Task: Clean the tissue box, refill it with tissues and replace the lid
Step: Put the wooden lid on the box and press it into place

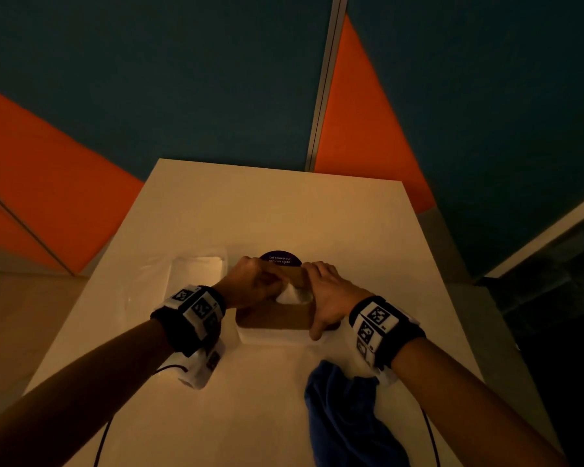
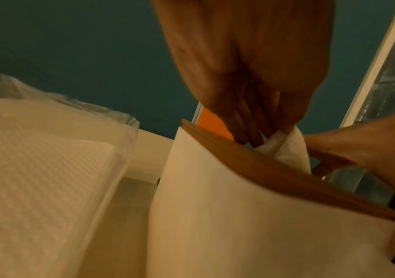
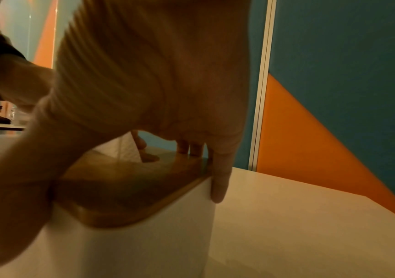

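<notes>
The white tissue box [image 1: 273,337] stands mid-table with its wooden lid [image 1: 270,320] on top. A white tissue [image 1: 295,294] sticks up through the lid's slot. My left hand [image 1: 253,284] reaches in from the left and pinches that tissue [image 2: 289,148] at the slot, above the lid [image 2: 251,163]. My right hand [image 1: 331,298] grips the lid's right end. Its thumb is on the near edge and its fingers are over the far edge. In the right wrist view the right hand [image 3: 156,94] spans the lid [image 3: 125,197], with one finger down the box [image 3: 132,248] corner.
An opened plastic pack of tissues [image 1: 196,274] lies left of the box, close to my left wrist. A blue cloth [image 1: 344,416] lies crumpled near the front right. A round purple sticker [image 1: 280,258] sits just behind the box. A teal and orange wall stands behind the table.
</notes>
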Available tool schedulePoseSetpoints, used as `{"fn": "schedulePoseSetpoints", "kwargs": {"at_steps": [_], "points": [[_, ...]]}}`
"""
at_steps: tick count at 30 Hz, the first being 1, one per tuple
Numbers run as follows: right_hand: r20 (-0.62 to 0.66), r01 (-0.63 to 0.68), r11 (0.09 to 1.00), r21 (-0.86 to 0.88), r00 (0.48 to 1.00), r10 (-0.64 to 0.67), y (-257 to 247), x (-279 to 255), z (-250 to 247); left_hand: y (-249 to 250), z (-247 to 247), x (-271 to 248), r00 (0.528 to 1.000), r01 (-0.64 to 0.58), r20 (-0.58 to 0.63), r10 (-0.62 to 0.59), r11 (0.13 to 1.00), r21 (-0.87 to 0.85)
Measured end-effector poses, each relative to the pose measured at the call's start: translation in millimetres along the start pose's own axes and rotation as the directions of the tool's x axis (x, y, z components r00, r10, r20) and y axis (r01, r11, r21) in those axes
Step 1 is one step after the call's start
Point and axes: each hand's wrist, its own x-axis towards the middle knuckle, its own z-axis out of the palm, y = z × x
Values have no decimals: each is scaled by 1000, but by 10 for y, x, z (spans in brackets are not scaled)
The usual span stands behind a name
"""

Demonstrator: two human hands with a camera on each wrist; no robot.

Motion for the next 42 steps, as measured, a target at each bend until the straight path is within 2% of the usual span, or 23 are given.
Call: {"fn": "schedulePoseSetpoints", "kwargs": {"at_steps": [2,4,5,6,7,8,10,14,19,22,25,27,28,30,32,33,36,42], "points": [[6,-4,1000,-9,1000,4,-9,5,-13,16,-9,-23,1000,-30,-1,30,999,18],[7,-5,1000,-17,1000,5,-10,5,-18,-17,-39,-36,996,-78,65,69,985,155],[7,-7,1000,-17,1000,7,-5,5,-21,-71,-59,-39,989,-70,144,32,962,265],[7,-10,1000,-9,1000,10,-3,6,-18,-123,-88,-53,970,-9,231,-82,931,365],[7,-11,1000,-1,1000,11,2,8,-19,-174,-106,-57,932,61,300,-206,902,428],[8,-10,1000,4,1000,10,1,9,-15,-217,-111,-63,893,101,351,-281,886,453],[7,-6,1000,0,1000,6,-4,13,-13,-247,-95,-42,868,115,391,-307,889,444],[17,-13,1000,5,1000,13,-11,25,-23,-212,-118,0,884,130,363,-295,900,416],[24,8,1000,26,1000,-9,3,5,-8,-251,-99,-52,881,97,393,-265,912,398],[8,19,999,28,1000,-19,13,-12,-1,-202,-124,-59,880,150,376,-289,923,355],[-8,23,1000,21,1000,-23,22,-37,17,-141,-194,-36,860,163,402,-315,915,369],[-28,29,999,24,999,-28,21,-60,38,-67,-235,-16,877,155,369,-309,907,391],[-38,32,999,26,999,-31,19,-64,47,2,-234,-7,913,128,314,-260,914,385],[-45,29,999,33,999,-27,22,-71,54,178,-171,-5,984,-12,167,-59,918,397],[-43,22,999,39,999,-20,22,-63,60,304,-84,-13,984,-165,131,119,883,440],[-45,20,999,44,999,-18,20,-59,64,314,-41,-15,977,-202,148,150,867,456],[-52,21,998,53,998,-18,10,-58,70,310,29,-10,984,-158,145,100,865,477],[-43,23,999,43,999,-21,13,-66,65,318,11,46,996,-47,83,17,927,372]]}}
